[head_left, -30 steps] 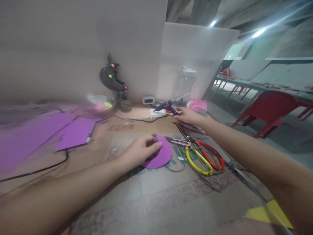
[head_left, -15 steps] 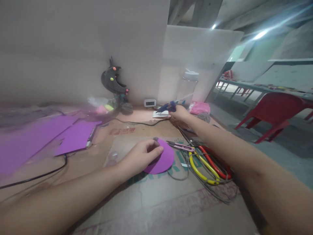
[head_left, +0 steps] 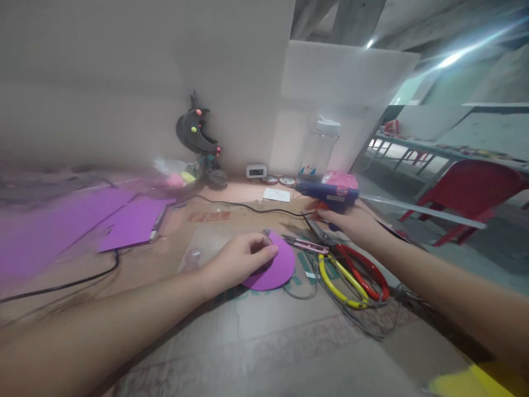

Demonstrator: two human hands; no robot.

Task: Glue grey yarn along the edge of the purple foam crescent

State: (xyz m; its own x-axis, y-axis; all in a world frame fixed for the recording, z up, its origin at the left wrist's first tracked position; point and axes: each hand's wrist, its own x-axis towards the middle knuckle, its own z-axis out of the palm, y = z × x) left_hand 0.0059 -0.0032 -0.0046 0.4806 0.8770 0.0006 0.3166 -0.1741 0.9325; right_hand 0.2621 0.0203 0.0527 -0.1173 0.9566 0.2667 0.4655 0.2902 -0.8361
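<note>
My left hand (head_left: pixel 243 255) is closed at the upper left edge of a round purple piece (head_left: pixel 276 268), thumb resting on top. A dark bit beneath its fingers is mostly hidden. My right hand (head_left: pixel 347 218) grips a blue glue gun (head_left: pixel 324 191), nozzle toward the left and a long clear glue stick (head_left: pixel 425 210) jutting from its back. Pink-handled thread snips (head_left: pixel 308 245) lie just right of the purple piece. Beside them are scissors with red handles (head_left: pixel 374 270) and a yellow-handled tool (head_left: pixel 341 292), tangled with grey cord (head_left: pixel 363 325).
Purple sheets (head_left: pixel 136 220) lie at the left near a black cable (head_left: pixel 70 285). Along the back stand a black crescent-shaped holder (head_left: pixel 192 132), a small digital clock (head_left: pixel 256 171) and a clear bottle (head_left: pixel 320 149). A white card (head_left: pixel 276 194) lies before the clock. A red chair (head_left: pixel 485 187) is off to the right.
My right hand has drawn the glue gun away from the white card, back toward me and to the right. My left hand stays on the purple piece.
</note>
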